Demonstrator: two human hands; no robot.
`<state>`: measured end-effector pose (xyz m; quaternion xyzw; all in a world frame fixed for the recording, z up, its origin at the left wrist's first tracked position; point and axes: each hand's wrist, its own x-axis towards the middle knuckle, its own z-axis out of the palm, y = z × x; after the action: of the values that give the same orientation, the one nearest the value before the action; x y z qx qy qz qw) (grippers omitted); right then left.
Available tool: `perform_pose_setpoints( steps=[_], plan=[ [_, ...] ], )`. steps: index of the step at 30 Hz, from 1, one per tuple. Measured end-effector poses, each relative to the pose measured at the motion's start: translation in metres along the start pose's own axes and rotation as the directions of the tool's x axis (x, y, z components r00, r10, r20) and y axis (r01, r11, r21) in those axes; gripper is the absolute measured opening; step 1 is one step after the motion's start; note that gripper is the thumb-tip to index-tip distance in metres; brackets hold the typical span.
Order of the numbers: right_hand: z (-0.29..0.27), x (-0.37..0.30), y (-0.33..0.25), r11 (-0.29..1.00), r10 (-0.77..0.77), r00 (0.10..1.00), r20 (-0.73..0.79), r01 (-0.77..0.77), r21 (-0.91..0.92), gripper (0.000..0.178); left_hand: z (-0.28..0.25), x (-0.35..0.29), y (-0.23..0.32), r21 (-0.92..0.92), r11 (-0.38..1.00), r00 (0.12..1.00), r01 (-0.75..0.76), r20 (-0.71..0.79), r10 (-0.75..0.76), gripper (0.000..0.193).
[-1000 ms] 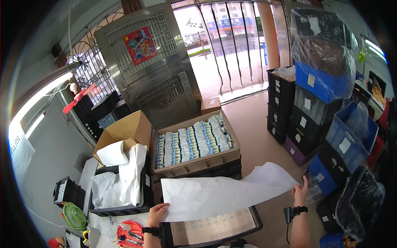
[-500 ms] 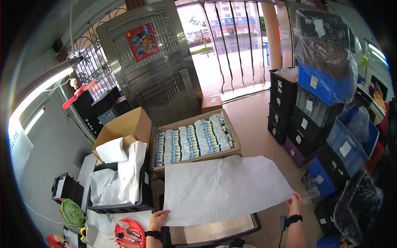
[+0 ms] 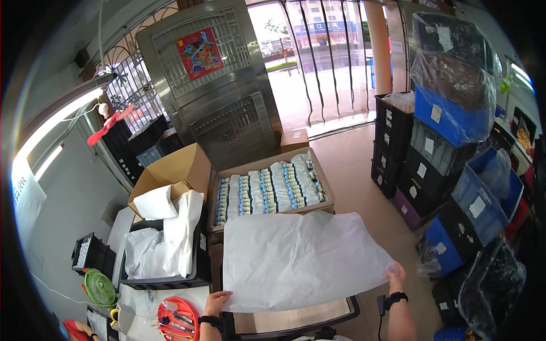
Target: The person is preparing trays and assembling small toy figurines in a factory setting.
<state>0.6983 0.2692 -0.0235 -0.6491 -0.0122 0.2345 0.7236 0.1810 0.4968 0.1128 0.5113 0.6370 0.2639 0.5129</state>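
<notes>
A large, thin, slightly wrinkled white sheet (image 3: 301,261), paper-like, is stretched out in front of me. My left hand (image 3: 216,302) pinches its near left corner, and my right hand (image 3: 396,277) grips its right edge near the corner. Below the sheet lies a dark-rimmed tray (image 3: 355,310) with a pale tan surface, mostly hidden by it. Just beyond the sheet's far edge stands a shallow cardboard box (image 3: 327,187). Rows of small blue-and-cream pieces (image 3: 265,190) fill it, separated by strips of white wrapping (image 3: 280,184).
On my left, a black crate (image 3: 165,283) holds more white sheets (image 3: 183,233), with an open cardboard carton (image 3: 179,165) behind. A red round tray (image 3: 179,318) of brushes and a green fan (image 3: 99,288) sit nearby. Stacked crates (image 3: 424,167) line the right; a metal door (image 3: 213,85) stands ahead.
My right hand has moved slightly left and nearer with its side of the sheet, which now sags and wrinkles more. My left hand keeps its hold. The whole view has shifted slightly.
</notes>
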Motion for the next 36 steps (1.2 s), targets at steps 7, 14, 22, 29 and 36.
perform_pose_setpoints(
  steps=[7,14,22,29,36],
  plan=[
    [-0.008,0.003,0.008,0.998,-0.049,0.997,-0.062,0.047,-0.033,0.047,-0.006,0.006,-0.023,0.079,0.99,0.992,0.118,-0.062,-0.113,0.019],
    [-0.047,0.026,0.047,0.997,-0.033,0.991,-0.13,0.024,-0.07,0.045,-0.013,0.021,-0.06,0.081,0.997,0.999,0.012,-0.037,-0.009,0.018],
    [-0.058,0.022,0.068,0.963,-0.103,0.979,-0.174,0.054,-0.263,0.035,-0.003,0.02,-0.086,0.229,0.972,0.998,0.055,-0.048,-0.045,0.019],
    [-0.057,0.022,0.078,0.93,-0.171,0.975,-0.14,0.112,-0.35,0.036,-0.003,0.035,-0.119,0.231,0.972,0.996,-0.041,-0.062,0.057,0.02],
    [-0.027,0.007,0.042,0.912,0.387,0.921,0.052,-0.374,-0.167,0.048,0.012,0.034,-0.062,0.324,0.942,0.996,0.089,-0.052,-0.077,0.017]
  ],
)
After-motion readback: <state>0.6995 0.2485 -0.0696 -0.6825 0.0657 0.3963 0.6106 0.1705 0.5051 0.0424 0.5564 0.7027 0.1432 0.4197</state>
